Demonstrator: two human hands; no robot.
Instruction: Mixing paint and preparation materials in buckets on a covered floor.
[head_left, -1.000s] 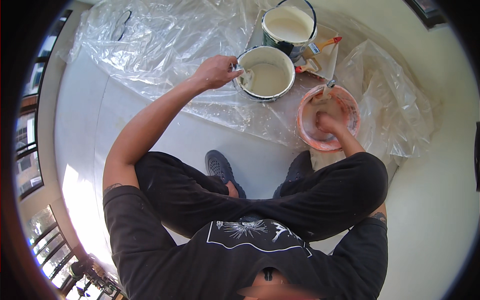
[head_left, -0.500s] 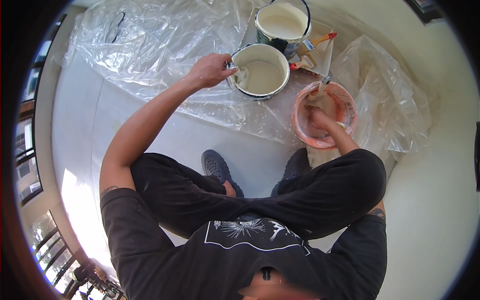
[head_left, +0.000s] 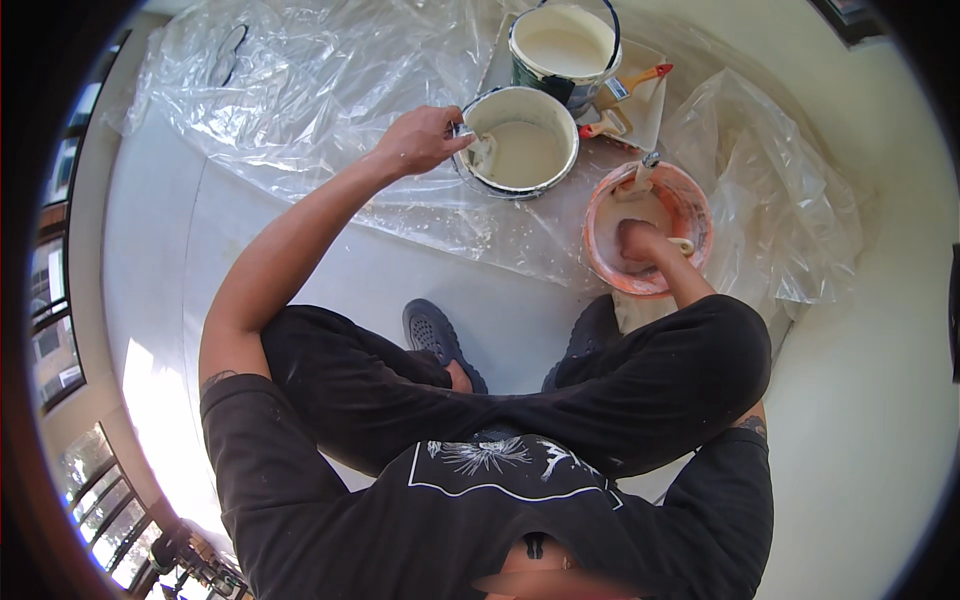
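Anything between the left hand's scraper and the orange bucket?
Nothing visible stands between. The left hand holds a scraper over the near white pail; bare plastic sheet lies between that pail and the orange bucket, which the right hand already occupies.

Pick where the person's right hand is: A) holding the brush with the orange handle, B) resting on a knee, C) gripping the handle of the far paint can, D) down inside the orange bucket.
D: the right hand is sunk inside the orange bucket, below its rim.
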